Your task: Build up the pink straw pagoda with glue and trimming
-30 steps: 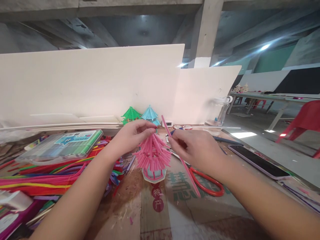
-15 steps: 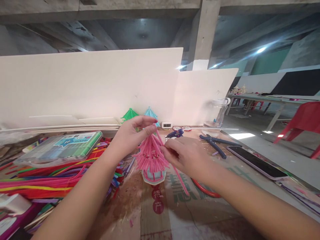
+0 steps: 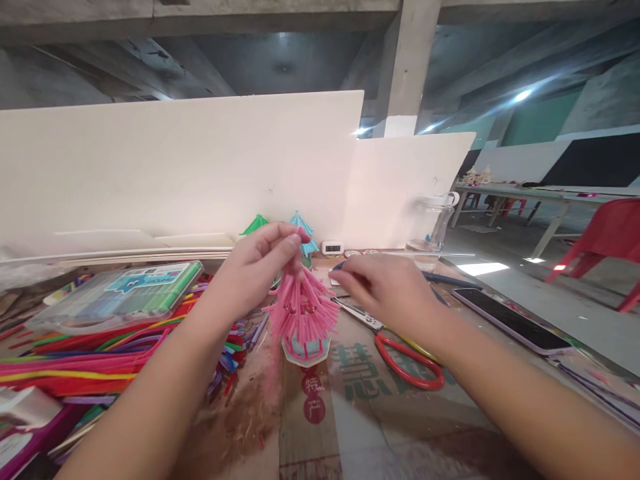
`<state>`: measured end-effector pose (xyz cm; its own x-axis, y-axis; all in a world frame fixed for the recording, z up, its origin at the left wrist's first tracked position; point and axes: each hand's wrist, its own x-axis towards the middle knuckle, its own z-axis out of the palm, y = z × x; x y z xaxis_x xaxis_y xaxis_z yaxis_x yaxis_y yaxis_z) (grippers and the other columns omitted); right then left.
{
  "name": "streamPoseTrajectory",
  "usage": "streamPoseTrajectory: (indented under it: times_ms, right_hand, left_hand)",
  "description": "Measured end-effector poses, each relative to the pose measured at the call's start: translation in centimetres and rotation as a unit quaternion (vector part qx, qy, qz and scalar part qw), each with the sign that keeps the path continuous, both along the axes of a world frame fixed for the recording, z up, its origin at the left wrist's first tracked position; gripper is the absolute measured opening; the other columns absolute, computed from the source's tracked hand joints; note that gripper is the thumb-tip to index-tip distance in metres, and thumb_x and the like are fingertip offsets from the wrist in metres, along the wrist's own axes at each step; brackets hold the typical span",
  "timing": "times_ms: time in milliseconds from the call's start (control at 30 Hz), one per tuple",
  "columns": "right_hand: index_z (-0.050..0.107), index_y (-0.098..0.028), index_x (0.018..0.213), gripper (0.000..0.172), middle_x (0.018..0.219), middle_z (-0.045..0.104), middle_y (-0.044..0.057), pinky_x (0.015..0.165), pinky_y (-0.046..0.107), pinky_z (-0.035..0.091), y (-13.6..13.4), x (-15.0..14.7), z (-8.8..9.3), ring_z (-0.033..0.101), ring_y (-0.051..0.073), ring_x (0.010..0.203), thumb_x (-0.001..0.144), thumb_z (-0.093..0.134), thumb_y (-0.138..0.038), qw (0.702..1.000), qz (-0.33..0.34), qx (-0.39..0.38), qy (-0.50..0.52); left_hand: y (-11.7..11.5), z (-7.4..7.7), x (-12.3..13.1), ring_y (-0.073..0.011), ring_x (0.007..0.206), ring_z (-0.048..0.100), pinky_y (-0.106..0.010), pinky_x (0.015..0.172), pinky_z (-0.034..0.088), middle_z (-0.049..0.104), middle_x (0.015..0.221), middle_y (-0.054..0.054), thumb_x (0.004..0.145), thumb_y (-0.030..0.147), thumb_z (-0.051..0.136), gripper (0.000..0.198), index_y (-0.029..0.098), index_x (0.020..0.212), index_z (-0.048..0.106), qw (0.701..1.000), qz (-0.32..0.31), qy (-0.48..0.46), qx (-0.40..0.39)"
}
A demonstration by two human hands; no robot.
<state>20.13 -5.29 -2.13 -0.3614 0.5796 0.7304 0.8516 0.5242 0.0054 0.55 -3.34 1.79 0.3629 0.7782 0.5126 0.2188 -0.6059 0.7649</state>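
A person's left hand (image 3: pixel 260 263) pinches the peak of a pink model pavilion (image 3: pixel 305 317); the right hand (image 3: pixel 387 287) curls near red-handled scissors (image 3: pixel 373 323), its grip unclear from this angle.

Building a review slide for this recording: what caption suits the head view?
Left hand at the top of a pink pagoda-like model, right hand near red-handled scissors.

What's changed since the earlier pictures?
The right hand reached the pink model, then drew back slightly right, apparently letting go of its pink strip, now seemingly a blur left of the model. The left hand stays by the model's top; phone and marker case are unmoved.
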Motion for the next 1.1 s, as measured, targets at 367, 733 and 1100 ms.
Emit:
streamPoseTrajectory:
  times_ms: [367, 733, 1100]
  right_hand:
    - [0.071, -0.015, 0.083, 0.039, 0.087, 0.071, 0.014, 0.062, 0.029, 0.037, 8.4, 7.1, -3.4, 0.064, 0.025, 0.081, 0.091, 0.041, -0.039, 0.919, -0.266, -0.291, -0.020]
    - [0.045, -0.010, 0.133, 0.054, 0.133, 0.051, 0.020, 0.095, 0.040, 0.043, 12.3, 8.2, -9.1, 0.052, 0.028, 0.118, 0.089, 0.053, -0.039, 0.904, -0.228, -0.352, 0.084]
    - [0.055, -0.016, 0.118, 0.034, 0.118, 0.057, 0.008, 0.083, 0.041, 0.051, 14.9, 6.5, -8.5, 0.059, 0.021, 0.100, 0.090, 0.055, -0.035, 0.874, -0.166, -0.419, 0.182]
  left_hand:
    - [2.6, 0.0, -1.9, -0.0181, 0.074, 0.055, -0.026, 0.066, 0.039, 0.066, 0.078, -0.001, 0.077, 0.054, 0.054, 0.041, 0.018, 0.089, 0.071, 0.967, 0.142, 0.207, 0.034]
    - [4.0, -1.5, -1.5, -0.0168, 0.074, 0.056, -0.026, 0.065, 0.041, 0.065, 0.079, -0.001, 0.080, 0.045, 0.056, 0.030, 0.018, 0.078, 0.069, 0.970, 0.077, 0.217, 0.082]
    - [4.1, -1.5, -1.6, -0.0149, 0.067, 0.052, -0.025, 0.060, 0.037, 0.060, 0.073, 0.000, 0.080, 0.043, 0.056, 0.029, 0.017, 0.077, 0.068, 0.967, 0.087, 0.218, 0.100]
